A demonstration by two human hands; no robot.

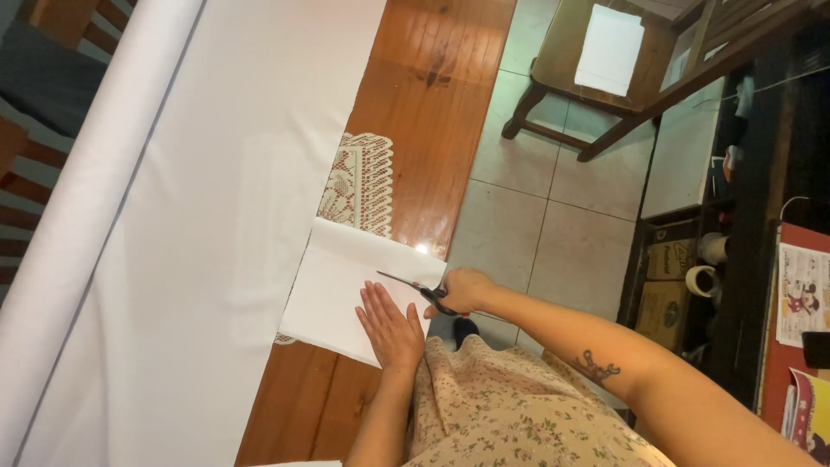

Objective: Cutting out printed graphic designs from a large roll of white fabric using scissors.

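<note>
My left hand (391,325) lies flat, fingers together, on a small white sheet (333,290) that rests at the edge of a wooden table (424,104). My right hand (464,290) grips black-handled scissors (415,288). Their blades are open and point left across the sheet's near edge, just above my left fingertips. A wide white sheet (216,216) off a long roll (82,199) covers the left part of the table. The small sheet overlaps it.
A lace doily (359,182) peeks out from under the sheets. Past the table edge is a tiled floor (536,216), with a wooden chair (562,78) holding white paper (609,47). Dark shelves (692,259) with boxes and tape rolls stand at the right.
</note>
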